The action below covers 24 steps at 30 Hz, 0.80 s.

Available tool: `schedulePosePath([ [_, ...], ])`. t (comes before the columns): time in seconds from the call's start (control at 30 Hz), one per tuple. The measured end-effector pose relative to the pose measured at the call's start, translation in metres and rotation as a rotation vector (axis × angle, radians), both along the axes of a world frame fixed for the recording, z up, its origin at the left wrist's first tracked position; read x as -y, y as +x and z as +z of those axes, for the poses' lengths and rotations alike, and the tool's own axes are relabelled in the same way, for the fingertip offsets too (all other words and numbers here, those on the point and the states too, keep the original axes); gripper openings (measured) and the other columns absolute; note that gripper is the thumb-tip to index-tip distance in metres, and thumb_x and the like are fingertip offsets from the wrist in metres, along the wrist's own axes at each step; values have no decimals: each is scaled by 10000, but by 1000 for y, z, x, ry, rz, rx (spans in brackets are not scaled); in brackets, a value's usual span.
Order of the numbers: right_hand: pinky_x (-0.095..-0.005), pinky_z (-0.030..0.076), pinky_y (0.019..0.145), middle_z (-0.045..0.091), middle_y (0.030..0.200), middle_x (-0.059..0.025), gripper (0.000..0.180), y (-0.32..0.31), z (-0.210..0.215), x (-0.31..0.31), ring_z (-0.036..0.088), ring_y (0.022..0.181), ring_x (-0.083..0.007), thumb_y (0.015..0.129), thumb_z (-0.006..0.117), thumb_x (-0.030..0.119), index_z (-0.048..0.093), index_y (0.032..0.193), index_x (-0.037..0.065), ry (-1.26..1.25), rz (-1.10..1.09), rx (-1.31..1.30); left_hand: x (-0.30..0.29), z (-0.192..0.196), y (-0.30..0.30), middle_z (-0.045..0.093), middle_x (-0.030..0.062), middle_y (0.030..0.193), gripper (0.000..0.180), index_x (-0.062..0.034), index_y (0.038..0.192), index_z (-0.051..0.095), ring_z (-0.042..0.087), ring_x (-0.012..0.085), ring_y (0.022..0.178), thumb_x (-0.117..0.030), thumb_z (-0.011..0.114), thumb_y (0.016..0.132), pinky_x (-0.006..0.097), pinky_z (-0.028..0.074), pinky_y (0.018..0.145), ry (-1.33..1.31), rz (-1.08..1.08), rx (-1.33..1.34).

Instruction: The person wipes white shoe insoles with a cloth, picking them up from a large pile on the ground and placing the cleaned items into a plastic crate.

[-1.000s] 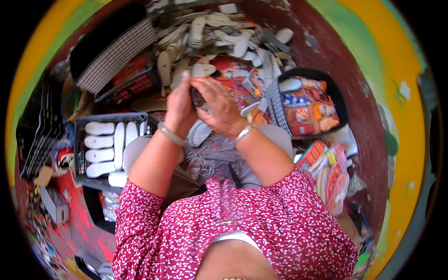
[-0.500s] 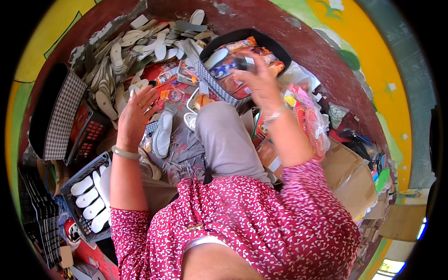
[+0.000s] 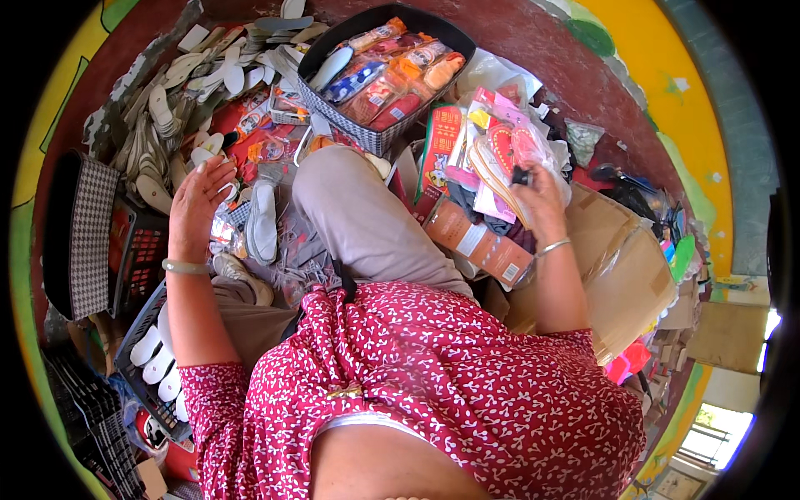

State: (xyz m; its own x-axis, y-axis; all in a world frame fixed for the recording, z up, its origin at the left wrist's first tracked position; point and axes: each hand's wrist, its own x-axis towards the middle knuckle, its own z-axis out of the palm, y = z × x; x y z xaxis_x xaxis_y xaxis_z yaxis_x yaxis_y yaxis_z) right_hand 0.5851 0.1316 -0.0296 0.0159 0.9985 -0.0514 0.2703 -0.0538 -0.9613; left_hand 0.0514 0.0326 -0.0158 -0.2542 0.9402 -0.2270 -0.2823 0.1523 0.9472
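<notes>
My left hand point(image 3: 198, 204) is raised with its fingers stretched out and nothing in it, just left of a pair of grey insoles point(image 3: 262, 221). On the right, my right hand point(image 3: 543, 202) is closed around a small black object point(image 3: 521, 176), whose kind does not show. That hand is over a heap of colourful insoles in clear plastic bags point(image 3: 504, 154), with a red-patterned one among them. A brown printed cardboard package point(image 3: 483, 239) is to the left of my right wrist.
A checked basket point(image 3: 350, 125) with packaged goods stands ahead. Loose insoles point(image 3: 158, 108) are piled at the far left. White insoles fill a grey crate point(image 3: 137, 379). A black-and-white bin point(image 3: 90, 237) and a large cardboard box point(image 3: 621, 267) flank me.
My right hand has moved from over the checked basket to the bagged insoles on the right, with the black object in it. My left hand remains raised and open.
</notes>
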Motion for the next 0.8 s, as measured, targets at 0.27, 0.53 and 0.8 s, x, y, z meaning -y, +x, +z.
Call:
schedulePosePath([
  [0.27, -379, 429, 866, 621, 1025, -152, 497, -102, -43, -40, 579, 989, -298, 685, 711, 177, 527, 1135, 73, 274, 314, 759, 3, -30, -18, 606, 124, 1130, 447, 1, 1206, 516, 572, 189, 1049, -352, 463, 938, 291, 423, 879, -83, 52, -69],
  [0.53, -422, 363, 896, 609, 1061, -135, 453, -102, -101, -120, 509, 1098, -283, 726, 662, 315, 569, 1123, 117, 233, 527, 1582, 3, -48, -27, 618, 112, 1097, 417, -9, 1199, 531, 572, 179, 1035, -328, 496, 933, 281, 434, 866, -131, 16, -244],
  [0.8, -407, 435, 906, 569, 1168, -155, 598, -114, -58, -121, 520, 1116, -302, 700, 695, 368, 529, 1220, 124, -47, 704, 1342, 9, -49, -30, 620, 100, 1081, 376, -8, 1193, 540, 579, 173, 1003, -285, 506, 940, 292, 442, 857, -120, -25, -376],
])
